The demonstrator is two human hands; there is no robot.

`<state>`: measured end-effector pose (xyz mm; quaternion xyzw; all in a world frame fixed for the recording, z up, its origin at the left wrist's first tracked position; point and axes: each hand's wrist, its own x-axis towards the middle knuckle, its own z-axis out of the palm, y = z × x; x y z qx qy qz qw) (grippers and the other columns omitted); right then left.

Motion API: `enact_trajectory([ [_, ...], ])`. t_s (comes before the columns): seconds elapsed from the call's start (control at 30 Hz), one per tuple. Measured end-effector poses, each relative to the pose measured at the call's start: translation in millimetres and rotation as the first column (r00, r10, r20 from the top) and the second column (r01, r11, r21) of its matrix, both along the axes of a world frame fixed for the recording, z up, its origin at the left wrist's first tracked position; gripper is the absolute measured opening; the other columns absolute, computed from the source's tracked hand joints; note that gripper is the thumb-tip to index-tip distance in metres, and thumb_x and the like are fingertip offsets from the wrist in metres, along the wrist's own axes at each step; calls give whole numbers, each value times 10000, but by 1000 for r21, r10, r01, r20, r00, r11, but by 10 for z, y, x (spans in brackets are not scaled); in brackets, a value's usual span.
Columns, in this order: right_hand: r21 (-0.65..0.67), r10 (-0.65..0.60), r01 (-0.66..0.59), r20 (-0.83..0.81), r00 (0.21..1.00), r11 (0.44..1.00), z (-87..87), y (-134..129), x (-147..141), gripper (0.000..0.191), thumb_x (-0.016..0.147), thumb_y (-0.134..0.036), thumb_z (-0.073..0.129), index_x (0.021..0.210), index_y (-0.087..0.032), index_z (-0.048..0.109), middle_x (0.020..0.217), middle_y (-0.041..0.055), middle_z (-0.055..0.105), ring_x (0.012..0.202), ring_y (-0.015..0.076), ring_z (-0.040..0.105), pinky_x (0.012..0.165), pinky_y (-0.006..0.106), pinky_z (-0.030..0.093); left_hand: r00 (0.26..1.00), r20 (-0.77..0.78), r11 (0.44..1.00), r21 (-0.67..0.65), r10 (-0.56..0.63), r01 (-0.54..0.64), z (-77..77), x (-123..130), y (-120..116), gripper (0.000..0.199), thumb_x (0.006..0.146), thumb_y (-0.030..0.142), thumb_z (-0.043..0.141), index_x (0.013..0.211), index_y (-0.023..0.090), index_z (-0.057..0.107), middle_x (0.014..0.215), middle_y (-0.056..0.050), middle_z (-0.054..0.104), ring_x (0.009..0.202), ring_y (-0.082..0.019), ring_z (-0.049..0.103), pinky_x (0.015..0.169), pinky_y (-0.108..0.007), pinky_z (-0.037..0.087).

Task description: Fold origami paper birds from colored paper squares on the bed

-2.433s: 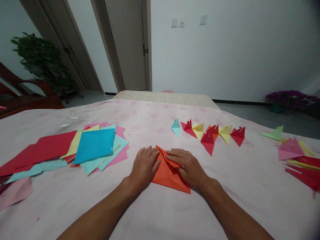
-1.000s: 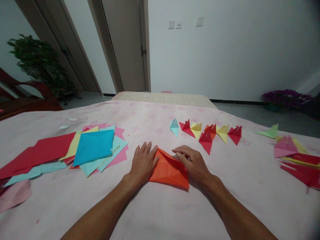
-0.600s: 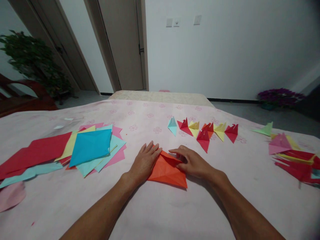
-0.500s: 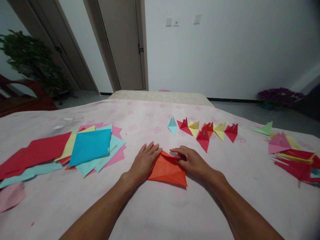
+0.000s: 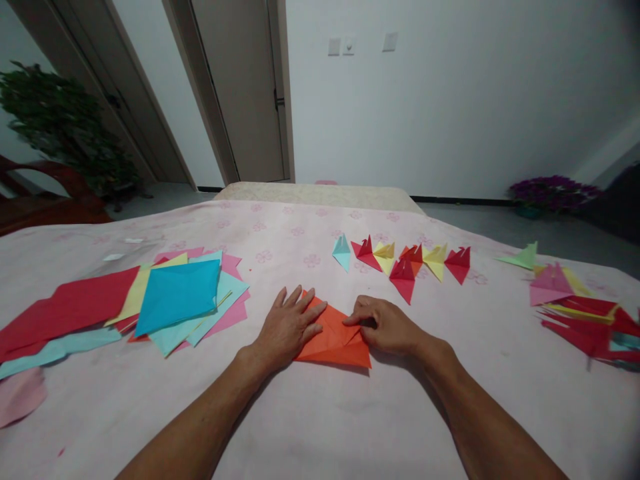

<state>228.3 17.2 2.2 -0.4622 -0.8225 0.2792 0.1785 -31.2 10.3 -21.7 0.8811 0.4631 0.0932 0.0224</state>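
A folded sheet of orange paper (image 5: 333,340) lies in front of me on the pink flowered tablecloth (image 5: 330,427). My left hand (image 5: 291,325) rests flat on its left side, fingers spread over the paper. At the paper's right edge, my right hand (image 5: 383,325) is closed, thumb and index finger pinching the upper right part. Behind the paper stands a row of small folded paper cranes, among them a red crane (image 5: 403,277), a yellow crane (image 5: 435,259) and a light blue folded piece (image 5: 342,252).
To the left lies a spread pile of coloured sheets, with a blue sheet (image 5: 179,295) on top and red paper (image 5: 70,308) beside it. At the far right sit more folded pieces, including a pink one (image 5: 550,285) and a green one (image 5: 524,257). A wooden chair (image 5: 50,190) stands at the left.
My right thumb and index finger have closed into a pinch on the paper's right part. My left fingers have spread wider over the sheet. The view has shifted slightly.
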Motion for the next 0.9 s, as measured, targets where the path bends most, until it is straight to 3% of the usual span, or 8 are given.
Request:
enact_trajectory([
  [0.1, -122, 7, -9, -18, 1000, 993, 8, 55, 76, 364, 654, -57, 517, 832, -237, 778, 838, 8, 673, 768, 149, 615, 679, 245, 443, 1000, -6, 1000, -9, -15, 14, 17, -12, -27, 502, 970, 530, 402, 1453, 396, 411, 1568, -77, 348, 1442, -367, 282, 1123, -643, 202],
  [0.17, -135, -45, 40, -35, 998, 990, 30, 81, 78, 327, 640, -46, 501, 728, -213, 768, 791, 16, 678, 723, 145, 616, 666, 248, 449, 1000, -6, 1000, -14, -19, 19, 15, -15, -40, 513, 966, 538, 405, 1463, 411, 387, 1578, -84, 324, 1447, -383, 263, 1112, -665, 193],
  [0.27, 17, -146, 150, -146, 978, 989, 96, 75, -35, 328, 662, -37, 476, 740, -193, 754, 789, 28, 675, 730, 147, 617, 673, 254, 456, 1000, -11, 999, -25, -23, 23, 4, -14, -49, 525, 958, 558, 404, 1465, 423, 377, 1587, -93, 301, 1451, -401, 239, 1104, -683, 182],
  [0.4, 106, -91, 126, -290, 953, 986, 168, 6, -283, 357, 751, -63, 465, 932, -189, 746, 895, 46, 700, 820, 156, 629, 736, 266, 469, 1000, -10, 999, -20, -30, 29, 3, -13, -53, 523, 957, 573, 388, 1462, 437, 377, 1586, -90, 305, 1449, -402, 242, 1101, -684, 183],
  [0.6, -93, -7, 1, -64, 998, 996, 141, -43, -291, 252, 766, -119, 504, 847, -195, 730, 845, 21, 710, 747, 142, 614, 673, 238, 427, 1000, -15, 999, -19, -27, 27, 26, -10, -58, 516, 965, 543, 399, 1467, 429, 369, 1587, -88, 305, 1452, -387, 242, 1107, -669, 190],
  [0.73, -198, -38, 72, 167, 985, 977, 220, -26, -162, 189, 696, -115, 531, 726, -196, 699, 693, 5, 683, 614, 133, 570, 564, 238, 355, 1000, -11, 999, -43, -13, 12, 43, -4, -63, 497, 967, 541, 397, 1452, 433, 396, 1589, -88, 298, 1455, -390, 235, 1109, -676, 184],
  [0.83, -48, -167, 184, 240, 956, 982, 291, -1, -176, 170, 718, -130, 525, 657, -191, 672, 661, 24, 666, 606, 146, 558, 571, 260, 341, 1000, 14, 999, -47, -7, 8, 44, -5, -61, 482, 972, 535, 390, 1443, 432, 412, 1584, -87, 309, 1455, -391, 236, 1108, -677, 182],
  [0.9, 76, -203, 194, 128, 971, 978, 289, 14, -246, 211, 758, -122, 493, 734, -193, 690, 745, 34, 687, 692, 162, 586, 631, 266, 380, 999, 49, 999, -44, -17, 19, 39, -10, -56, 459, 980, 518, 385, 1425, 424, 443, 1575, -74, 331, 1453, -377, 249, 1114, -662, 191],
])
